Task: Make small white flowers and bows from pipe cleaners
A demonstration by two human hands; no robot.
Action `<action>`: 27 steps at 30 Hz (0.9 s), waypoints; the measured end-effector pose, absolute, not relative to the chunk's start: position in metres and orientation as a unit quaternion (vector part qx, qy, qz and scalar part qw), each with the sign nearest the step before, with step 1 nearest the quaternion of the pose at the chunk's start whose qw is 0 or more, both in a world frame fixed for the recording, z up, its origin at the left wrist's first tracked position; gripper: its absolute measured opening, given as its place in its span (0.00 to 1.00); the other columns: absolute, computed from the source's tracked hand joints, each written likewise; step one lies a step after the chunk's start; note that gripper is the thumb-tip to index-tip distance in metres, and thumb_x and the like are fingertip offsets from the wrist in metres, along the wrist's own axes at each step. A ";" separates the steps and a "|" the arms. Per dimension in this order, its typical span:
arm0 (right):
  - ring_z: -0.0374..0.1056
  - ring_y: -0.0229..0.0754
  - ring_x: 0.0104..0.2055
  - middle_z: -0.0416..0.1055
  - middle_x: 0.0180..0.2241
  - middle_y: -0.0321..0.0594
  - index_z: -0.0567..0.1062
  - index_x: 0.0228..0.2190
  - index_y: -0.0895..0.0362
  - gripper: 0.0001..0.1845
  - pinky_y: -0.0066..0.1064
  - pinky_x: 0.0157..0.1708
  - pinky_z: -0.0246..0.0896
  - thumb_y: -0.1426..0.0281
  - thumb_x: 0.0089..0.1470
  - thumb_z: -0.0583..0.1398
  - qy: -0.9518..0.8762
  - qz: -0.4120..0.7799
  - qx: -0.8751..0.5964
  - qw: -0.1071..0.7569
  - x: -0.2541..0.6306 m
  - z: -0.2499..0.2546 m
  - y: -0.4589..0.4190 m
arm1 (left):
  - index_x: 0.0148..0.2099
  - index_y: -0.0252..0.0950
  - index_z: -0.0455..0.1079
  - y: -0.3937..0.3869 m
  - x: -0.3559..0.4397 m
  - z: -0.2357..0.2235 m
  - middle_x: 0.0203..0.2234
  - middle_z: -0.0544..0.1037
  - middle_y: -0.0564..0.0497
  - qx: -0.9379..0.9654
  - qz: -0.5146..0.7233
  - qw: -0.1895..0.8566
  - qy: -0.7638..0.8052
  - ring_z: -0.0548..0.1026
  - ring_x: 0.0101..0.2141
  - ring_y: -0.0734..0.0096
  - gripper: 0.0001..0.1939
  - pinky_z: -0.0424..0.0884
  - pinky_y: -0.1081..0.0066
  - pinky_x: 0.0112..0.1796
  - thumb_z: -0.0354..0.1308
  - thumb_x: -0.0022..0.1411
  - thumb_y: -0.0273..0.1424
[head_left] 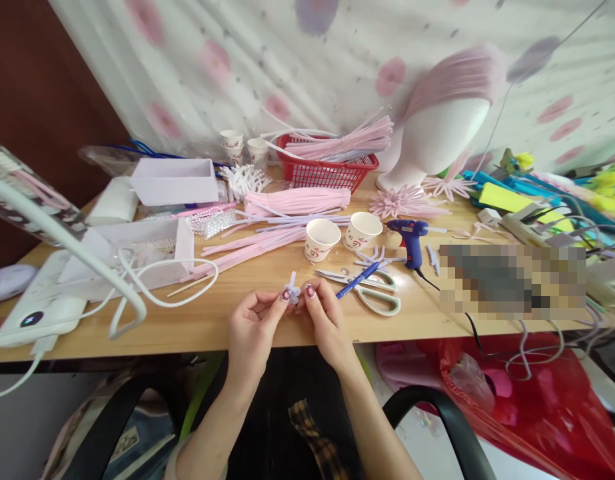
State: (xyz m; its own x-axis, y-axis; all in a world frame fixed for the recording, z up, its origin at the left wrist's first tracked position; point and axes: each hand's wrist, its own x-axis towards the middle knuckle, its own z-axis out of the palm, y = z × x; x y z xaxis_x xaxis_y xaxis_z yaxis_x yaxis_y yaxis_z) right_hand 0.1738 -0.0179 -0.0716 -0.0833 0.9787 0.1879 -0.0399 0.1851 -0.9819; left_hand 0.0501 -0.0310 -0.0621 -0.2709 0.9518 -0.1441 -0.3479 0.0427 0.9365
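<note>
Above the wooden table's (267, 327) near edge, the left hand (252, 327) pinches a small lilac piece (292, 293), the right hand's (330, 323) bent fingers meeting it. From there, a glue gun (412, 240) lies toward two o'clock, a white box (174, 181) toward ten-thirty; a spotted curtain (337, 60) hangs at twelve, a red bag (542, 400) sits near four.

There are two hands (250, 325), one pen (357, 280), one glue gun (411, 239).
</note>
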 end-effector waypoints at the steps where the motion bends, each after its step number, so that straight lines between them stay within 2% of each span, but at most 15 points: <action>1: 0.65 0.41 0.31 0.66 0.28 0.34 0.68 0.32 0.52 0.20 0.32 0.34 0.62 0.50 0.67 0.55 -0.564 0.480 -0.419 0.526 0.174 -0.071 -0.018 | 0.32 0.32 0.77 -0.031 0.050 -0.062 0.30 0.87 0.43 0.301 0.622 0.527 0.495 0.86 0.33 0.57 0.15 0.82 0.58 0.43 0.74 0.50 0.38; 4: 0.64 0.41 0.31 0.67 0.29 0.34 0.69 0.33 0.53 0.17 0.32 0.34 0.61 0.53 0.66 0.57 -0.586 0.472 -0.416 0.510 0.174 -0.069 -0.018 | 0.33 0.31 0.78 -0.030 0.050 -0.061 0.30 0.87 0.43 0.304 0.616 0.539 0.488 0.85 0.33 0.58 0.16 0.82 0.59 0.43 0.73 0.51 0.40; 10: 0.58 0.41 0.29 0.63 0.25 0.33 0.64 0.26 0.53 0.20 0.32 0.32 0.54 0.58 0.69 0.54 -0.616 0.440 -0.429 0.492 0.174 -0.068 -0.018 | 0.33 0.33 0.78 -0.032 0.047 -0.067 0.29 0.85 0.47 0.327 0.608 0.551 0.468 0.84 0.33 0.61 0.15 0.81 0.64 0.41 0.70 0.57 0.42; 14: 0.56 0.39 0.27 0.60 0.24 0.32 0.65 0.26 0.53 0.20 0.32 0.30 0.52 0.57 0.69 0.54 -0.613 0.439 -0.432 0.494 0.175 -0.069 -0.018 | 0.38 0.33 0.80 -0.036 0.042 -0.067 0.32 0.84 0.47 0.342 0.610 0.557 0.449 0.82 0.34 0.63 0.14 0.80 0.68 0.37 0.68 0.60 0.41; 17: 0.56 0.38 0.26 0.59 0.24 0.31 0.65 0.26 0.53 0.21 0.30 0.29 0.52 0.55 0.68 0.55 -0.609 0.448 -0.423 0.500 0.177 -0.068 -0.018 | 0.44 0.37 0.82 -0.037 0.038 -0.066 0.40 0.81 0.47 0.403 0.618 0.526 0.423 0.80 0.40 0.65 0.12 0.79 0.72 0.40 0.71 0.57 0.34; 19: 0.56 0.38 0.27 0.60 0.24 0.32 0.66 0.26 0.54 0.22 0.30 0.29 0.54 0.53 0.67 0.56 -0.609 0.454 -0.413 0.502 0.179 -0.067 -0.018 | 0.45 0.39 0.82 -0.037 0.035 -0.067 0.41 0.79 0.48 0.461 0.616 0.492 0.407 0.80 0.41 0.67 0.12 0.79 0.73 0.42 0.70 0.57 0.30; 23: 0.59 0.38 0.28 0.64 0.26 0.33 0.68 0.27 0.54 0.21 0.30 0.31 0.56 0.54 0.67 0.57 -0.614 0.453 -0.403 0.506 0.180 -0.067 -0.019 | 0.44 0.41 0.83 -0.036 0.031 -0.070 0.38 0.79 0.50 0.510 0.600 0.458 0.414 0.80 0.39 0.69 0.09 0.79 0.74 0.41 0.70 0.58 0.29; 27: 0.60 0.40 0.30 0.64 0.27 0.34 0.70 0.28 0.55 0.19 0.31 0.34 0.56 0.57 0.68 0.57 -0.635 0.439 -0.397 0.497 0.181 -0.069 -0.020 | 0.42 0.39 0.82 -0.039 0.029 -0.069 0.38 0.82 0.49 0.479 0.595 0.477 0.434 0.81 0.36 0.70 0.07 0.80 0.76 0.37 0.70 0.60 0.32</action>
State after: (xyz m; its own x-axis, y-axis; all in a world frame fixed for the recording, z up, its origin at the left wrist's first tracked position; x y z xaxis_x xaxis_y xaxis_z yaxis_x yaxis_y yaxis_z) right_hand 0.1811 -0.0196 -0.0688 -0.1918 0.9400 0.2823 0.0676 0.2996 -0.9517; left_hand 0.0294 -0.0387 -0.0692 -0.0843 0.9842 0.1559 -0.1518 -0.1673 0.9742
